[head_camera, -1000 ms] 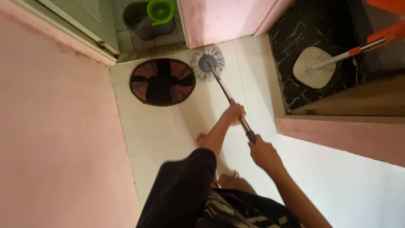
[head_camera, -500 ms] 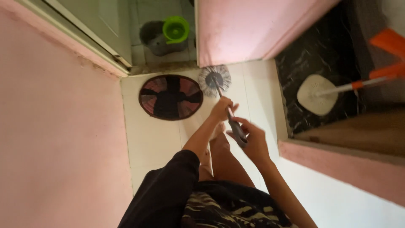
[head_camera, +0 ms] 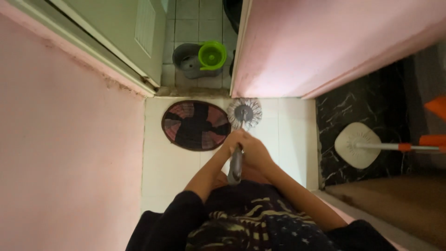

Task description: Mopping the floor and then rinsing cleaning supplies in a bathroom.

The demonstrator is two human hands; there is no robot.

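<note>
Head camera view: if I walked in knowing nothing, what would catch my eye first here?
Probably the two hands, left hand and right hand, closed together around a grey mop handle in the middle of the picture, with the round mop head on the white tiled floor just beyond. Next comes the dark round mat beside the mop head, and the bright green spinner on a grey bucket past the doorway.

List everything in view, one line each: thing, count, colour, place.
mop: one, grey-white round head on white tiles, handle held upright
oval mat: one, dark red and black, left of mop head
mop bucket: one, grey with green spinner, past the doorway
door: one, pale green, top left
flat mop: one, white head, white-orange handle, on black marble floor, right
left hand: one, on mop handle
right hand: one, on mop handle
</note>
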